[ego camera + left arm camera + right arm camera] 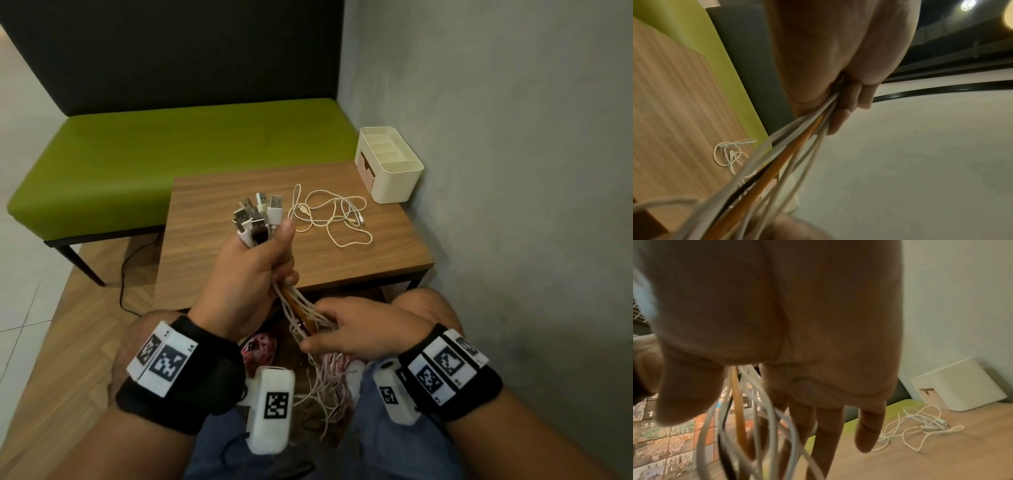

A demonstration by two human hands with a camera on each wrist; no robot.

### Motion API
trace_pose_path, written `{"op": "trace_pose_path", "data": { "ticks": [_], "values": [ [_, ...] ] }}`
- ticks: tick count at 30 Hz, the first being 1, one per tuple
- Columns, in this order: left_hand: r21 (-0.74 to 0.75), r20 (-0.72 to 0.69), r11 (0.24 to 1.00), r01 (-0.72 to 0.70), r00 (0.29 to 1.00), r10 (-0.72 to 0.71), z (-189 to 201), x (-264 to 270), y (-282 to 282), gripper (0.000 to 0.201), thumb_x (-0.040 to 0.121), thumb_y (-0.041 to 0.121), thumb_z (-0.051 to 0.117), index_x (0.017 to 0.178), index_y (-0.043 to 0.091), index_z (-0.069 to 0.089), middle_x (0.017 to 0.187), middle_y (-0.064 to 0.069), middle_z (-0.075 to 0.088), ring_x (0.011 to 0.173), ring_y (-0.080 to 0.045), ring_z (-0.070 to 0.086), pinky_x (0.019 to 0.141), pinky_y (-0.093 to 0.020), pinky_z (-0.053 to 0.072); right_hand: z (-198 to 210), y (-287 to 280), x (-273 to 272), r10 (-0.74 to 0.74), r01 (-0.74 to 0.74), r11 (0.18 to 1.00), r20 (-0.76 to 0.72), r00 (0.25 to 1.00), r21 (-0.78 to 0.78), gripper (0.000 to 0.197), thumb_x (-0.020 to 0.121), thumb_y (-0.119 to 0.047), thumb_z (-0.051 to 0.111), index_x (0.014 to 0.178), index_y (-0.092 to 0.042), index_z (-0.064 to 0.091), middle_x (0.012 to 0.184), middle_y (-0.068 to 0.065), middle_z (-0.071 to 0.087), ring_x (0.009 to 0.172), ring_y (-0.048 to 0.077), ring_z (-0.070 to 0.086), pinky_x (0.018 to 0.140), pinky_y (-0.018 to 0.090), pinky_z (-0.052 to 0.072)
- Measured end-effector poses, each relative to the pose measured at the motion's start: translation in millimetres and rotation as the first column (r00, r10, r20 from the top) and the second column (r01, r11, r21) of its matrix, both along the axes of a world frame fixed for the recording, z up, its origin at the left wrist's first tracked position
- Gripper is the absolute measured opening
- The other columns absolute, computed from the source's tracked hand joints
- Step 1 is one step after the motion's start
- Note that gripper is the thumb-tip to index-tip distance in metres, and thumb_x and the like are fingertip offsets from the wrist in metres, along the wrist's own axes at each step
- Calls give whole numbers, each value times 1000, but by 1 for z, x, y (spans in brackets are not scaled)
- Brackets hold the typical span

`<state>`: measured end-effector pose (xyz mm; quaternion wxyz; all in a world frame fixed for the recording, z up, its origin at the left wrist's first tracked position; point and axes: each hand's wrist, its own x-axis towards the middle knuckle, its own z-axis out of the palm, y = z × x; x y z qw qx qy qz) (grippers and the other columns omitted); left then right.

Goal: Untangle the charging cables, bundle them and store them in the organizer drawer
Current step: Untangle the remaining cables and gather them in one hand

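Note:
My left hand [253, 260] grips a bundle of white, black and orange charging cables [301, 311] just below their USB plugs [258, 214], held up over the near edge of the wooden table [359, 260]. The cables [789, 159] leave the curled fingers [846, 113] and run down to my right hand [356, 329]. There they pass between thumb and fingers [740, 418], and the tails hang tangled between my knees. A loose white cable [330, 214] lies on the table. The cream organizer [394, 181] stands at the back right corner, its drawer [363, 168] closed.
A grey wall [513, 171] runs close along the table's right side. A green bench [171, 144] stands behind the table. A black cord [126, 274] trails on the floor to the left. Below my hands lies a patterned, numbered mat [663, 443].

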<state>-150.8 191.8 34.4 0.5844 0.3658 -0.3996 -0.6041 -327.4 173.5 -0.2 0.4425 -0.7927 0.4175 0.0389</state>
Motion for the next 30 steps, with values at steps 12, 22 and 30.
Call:
{"op": "trace_pose_path", "data": {
  "ticks": [12, 22, 30],
  "values": [
    [-31, 437, 995, 100, 896, -76, -17, -17, 10, 16, 88, 11, 56, 94, 0, 66, 88, -33, 64, 79, -52, 60, 67, -66, 50, 34, -7, 11, -126, 350, 907, 641, 757, -235, 50, 87, -30, 73, 135, -27, 58, 132, -10, 55, 123, 4, 53, 103, 25, 45],
    [16, 151, 974, 224, 963, -224, -16, -18, 13, 10, 83, 0, 62, 87, 9, 59, 62, 5, 61, 54, -4, 56, 54, -20, 45, 37, -12, 9, -160, 413, 872, 644, 748, -263, 22, 88, -21, 73, 109, -19, 72, 123, -7, 59, 103, 4, 61, 91, 21, 51],
    [82, -256, 903, 422, 884, -390, -23, -4, 11, 41, 75, 18, 73, 108, 10, 50, 77, -8, 43, 62, -16, 44, 65, -31, 44, 39, -16, 3, -159, 414, 866, 632, 758, -278, 19, 87, -18, 73, 105, -15, 73, 121, -4, 61, 95, 3, 63, 85, 13, 48]
  ]
}}
